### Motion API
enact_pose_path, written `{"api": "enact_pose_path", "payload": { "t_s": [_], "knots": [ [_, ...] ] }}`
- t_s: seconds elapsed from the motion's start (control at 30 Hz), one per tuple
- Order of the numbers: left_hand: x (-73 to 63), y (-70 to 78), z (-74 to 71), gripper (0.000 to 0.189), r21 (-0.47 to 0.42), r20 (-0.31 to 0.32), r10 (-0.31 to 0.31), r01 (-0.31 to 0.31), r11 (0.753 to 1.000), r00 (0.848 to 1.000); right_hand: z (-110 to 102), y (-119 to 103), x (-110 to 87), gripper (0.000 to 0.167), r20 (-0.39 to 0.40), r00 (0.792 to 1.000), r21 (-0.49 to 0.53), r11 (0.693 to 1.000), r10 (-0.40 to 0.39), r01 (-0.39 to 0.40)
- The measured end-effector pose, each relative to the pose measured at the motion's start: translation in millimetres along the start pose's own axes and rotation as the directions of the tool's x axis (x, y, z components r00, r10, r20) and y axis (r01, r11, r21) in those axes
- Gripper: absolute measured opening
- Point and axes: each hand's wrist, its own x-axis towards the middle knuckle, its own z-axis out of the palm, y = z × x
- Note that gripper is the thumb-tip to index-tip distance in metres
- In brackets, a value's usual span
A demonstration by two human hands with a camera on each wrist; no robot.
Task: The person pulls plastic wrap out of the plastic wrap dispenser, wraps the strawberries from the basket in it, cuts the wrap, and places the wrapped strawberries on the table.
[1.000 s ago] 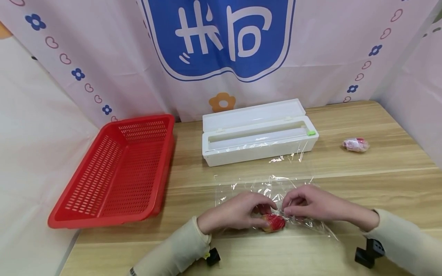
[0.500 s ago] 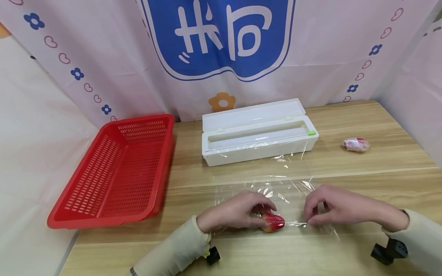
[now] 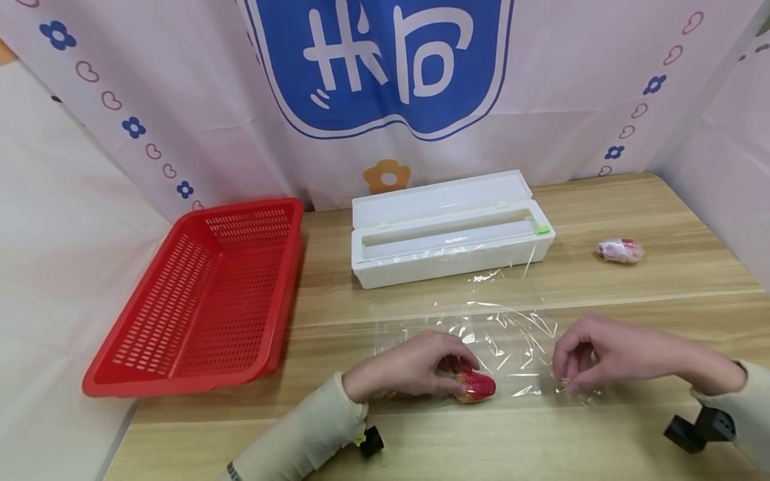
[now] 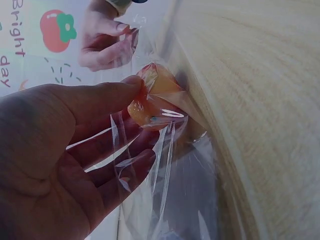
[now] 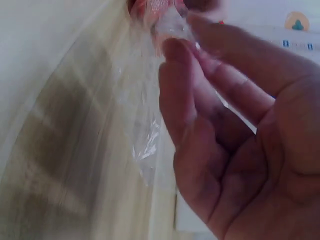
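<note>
My left hand (image 3: 412,366) grips a small red-and-yellow fruit-like piece (image 3: 479,386) low over the table; thumb and fingertips hold its yellow end in the left wrist view. Clear cling film (image 3: 499,341) lies around and over the piece, with creases running beside my left fingers. To the right, my right hand (image 3: 619,357) pinches the film's edge between thumb and fingers, apart from the piece. The sheet stretches back to a white cling film box (image 3: 445,257) whose lid stands up, a pale roll inside.
At left stands a red slotted plastic basket (image 3: 283,334). A small film-wrapped red-and-white piece (image 3: 619,250) lies on the wooden table (image 3: 674,294) at the back right. A printed curtain (image 3: 210,100) hangs behind the table.
My right hand has moved right from beside the fruit-like piece, drawing the bunched film out flatter. The left hand has kept its place on the piece.
</note>
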Motion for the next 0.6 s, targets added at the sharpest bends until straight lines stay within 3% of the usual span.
{"api": "enact_pose_path", "payload": {
  "t_s": [0.17, 0.27, 0.33, 0.43, 0.5, 0.6],
  "knots": [
    [0.5, -0.8, 0.2, 0.036, -0.045, 0.004, -0.010, 0.010, 0.999, 1.000, -11, 13, -8.2, 0.016, 0.065, 0.996, 0.256, 0.963, 0.064, -0.079],
    [0.7, -1.5, 0.2, 0.037, -0.091, 0.005, -0.021, 0.022, 0.996, 1.000, -16, 20, -11.6, 0.016, 0.057, 0.992, 0.288, 0.950, 0.113, -0.125],
    [0.8, -2.0, 0.2, 0.035, -0.117, 0.004, -0.027, 0.027, 0.993, 1.000, -19, 23, -12.7, 0.015, 0.005, 0.993, 0.210, 0.971, 0.118, -0.117],
    [0.9, -2.6, 0.3, 0.030, -0.144, 0.001, -0.033, 0.033, 0.989, 0.999, -21, 22, -12.3, 0.015, -0.127, 0.988, -0.002, 0.997, 0.082, -0.083],
    [0.8, -3.1, 0.6, 0.027, -0.160, -0.002, -0.040, 0.040, 0.986, 0.999, -18, 14, -9.2, 0.016, -0.226, 0.973, -0.157, 0.985, 0.038, -0.075],
    [0.4, -3.7, 0.9, 0.025, -0.180, -0.005, -0.046, 0.045, 0.983, 0.999, -3, -4, 1.5, 0.019, -0.323, 0.944, -0.346, 0.937, -0.061, -0.057]
  ]
}}
